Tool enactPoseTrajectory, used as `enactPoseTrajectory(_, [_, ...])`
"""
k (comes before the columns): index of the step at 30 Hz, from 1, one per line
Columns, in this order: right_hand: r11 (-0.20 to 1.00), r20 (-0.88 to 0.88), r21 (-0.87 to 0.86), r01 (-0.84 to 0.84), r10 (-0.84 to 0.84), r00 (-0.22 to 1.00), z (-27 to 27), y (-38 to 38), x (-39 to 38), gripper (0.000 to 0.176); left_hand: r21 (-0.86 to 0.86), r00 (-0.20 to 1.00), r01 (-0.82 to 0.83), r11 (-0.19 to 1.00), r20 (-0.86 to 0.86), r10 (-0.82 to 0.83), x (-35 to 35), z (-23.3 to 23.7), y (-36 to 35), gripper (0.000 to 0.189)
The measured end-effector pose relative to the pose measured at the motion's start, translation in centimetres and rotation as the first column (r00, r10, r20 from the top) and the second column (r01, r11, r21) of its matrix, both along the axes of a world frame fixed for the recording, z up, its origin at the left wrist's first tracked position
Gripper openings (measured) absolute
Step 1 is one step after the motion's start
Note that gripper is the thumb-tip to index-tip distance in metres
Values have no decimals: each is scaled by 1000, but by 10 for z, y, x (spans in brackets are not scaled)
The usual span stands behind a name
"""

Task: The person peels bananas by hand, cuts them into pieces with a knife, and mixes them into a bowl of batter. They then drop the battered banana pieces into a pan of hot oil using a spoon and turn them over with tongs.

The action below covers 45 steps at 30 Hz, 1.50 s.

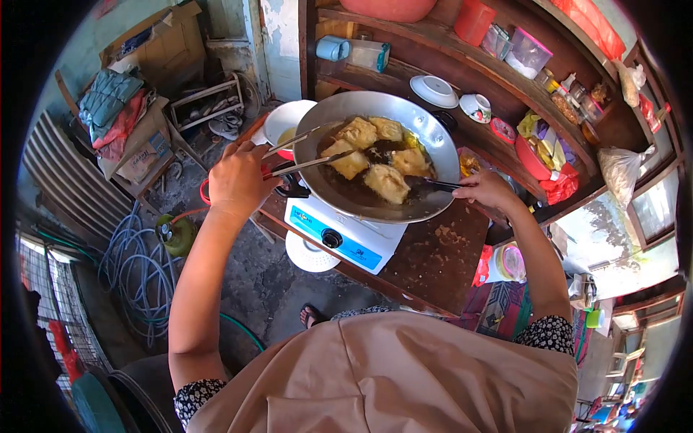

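Observation:
A wide metal wok [317,189] with dark oil sits on a white and blue gas stove [346,238]. Several golden fried pieces [388,182] lie in the oil. My left hand [238,175] is closed around metal tongs [315,162], whose two arms are spread and reach over the wok's left side to the food. On the right, my right hand [485,189] grips the handle of a dark spatula [435,182]; its blade touches or sits beside the lowest piece at the right.
Behind the wok's left rim stands a white bowl [285,119]. Wooden shelves [426,43] with containers rise behind and to the right. A green gas cylinder [177,235] and coiled hoses [137,267] are on the floor at left. A white perforated plate [310,252] lies below the stove's left side.

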State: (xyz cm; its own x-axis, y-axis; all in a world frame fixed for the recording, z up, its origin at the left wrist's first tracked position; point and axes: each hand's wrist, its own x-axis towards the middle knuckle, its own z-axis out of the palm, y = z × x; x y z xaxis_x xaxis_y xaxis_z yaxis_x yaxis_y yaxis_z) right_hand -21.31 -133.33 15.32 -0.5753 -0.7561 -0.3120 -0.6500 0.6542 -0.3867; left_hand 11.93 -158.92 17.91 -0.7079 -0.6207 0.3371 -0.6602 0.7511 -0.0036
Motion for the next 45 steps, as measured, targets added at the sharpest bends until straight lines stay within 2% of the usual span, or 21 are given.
enactPoseTrajectory(1, [999,-221,40,-27,35,975,3,1,2,42,-4,1000,-3,1000,2,3,0,0,0,44])
enactPoseTrajectory(2, [999,-221,40,-26,34,975,5,2,6,42,-5,1000,-1,1000,2,1,0,-1,0,44])
enactPoseTrajectory(4, [1000,-494,-14,15,-20,869,10,1,17,44,-15,1000,7,1000,-28,-7,1,-1,-1,43])
enactPoseTrajectory(5, [1000,-494,-14,15,-20,869,14,-3,21,44,-15,1000,6,1000,-27,-7,1,1,0,43])
enactPoseTrajectory(7, [997,-413,-79,-24,-11,911,22,-13,28,47,72,1000,-9,997,11,8,-1,6,0,54])
enactPoseTrajectory(11, [985,-226,-147,-90,56,973,13,-43,28,45,51,1000,-4,999,10,4,-4,8,-2,54])
enactPoseTrajectory(13, [1000,-164,4,30,-29,986,17,-61,33,46,46,1000,-13,999,26,12,-4,10,-2,41])
enactPoseTrajectory(14, [1000,-163,4,26,-25,986,4,-69,22,46,46,1000,-17,999,26,15,-3,10,-2,41])
enactPoseTrajectory(16, [981,-123,-167,-95,75,990,-27,-85,2,44,20,1000,1,1000,-21,-1,-1,9,-3,41])
enactPoseTrajectory(17, [981,-122,-167,-101,81,989,-29,-89,-2,44,19,1000,-5,1000,-20,5,0,11,-2,41])
enactPoseTrajectory(19, [996,192,-23,-85,87,978,-27,-97,-4,43,56,1000,0,998,-14,1,5,14,-1,52])
enactPoseTrajectory(22, [990,253,116,-79,47,966,-11,-98,1,40,50,1000,-2,999,-28,3,13,10,-5,51])
enactPoseTrajectory(26, [997,323,67,-41,17,946,-25,-92,-6,44,63,999,-26,998,-32,28,18,11,-7,50])
enactPoseTrajectory(29, [994,219,-79,-73,88,972,-29,-84,2,43,64,999,-43,997,-22,45,19,13,-7,50])
enactPoseTrajectory(31, [959,-128,-227,-168,142,982,-20,-75,14,40,60,998,-57,997,-14,58,18,14,-9,50])
enactPoseTrajectory(32, [960,-129,-227,-166,139,982,-8,-69,29,40,60,998,-55,997,-15,56,18,13,-11,50])
enactPoseTrajectory(34, [928,-470,-219,-302,170,866,20,-59,67,34,29,997,-23,999,-76,25,16,9,-15,51])
enactPoseTrajectory(35, [930,-470,-218,-297,167,867,23,-54,75,34,30,997,-18,999,-75,20,15,10,-15,51])
enactPoseTrajectory(37, [852,-671,-138,-504,294,681,26,-45,88,41,9,998,-40,999,-50,40,11,11,-15,48])
enactPoseTrajectory(39, [877,-658,-37,-479,339,672,30,-39,100,40,13,998,-29,999,-52,29,9,10,-15,48])
enactPoseTrajectory(45, [867,-587,-187,-462,279,760,14,-39,92,42,43,999,-8,999,-45,10,1,8,-12,46])
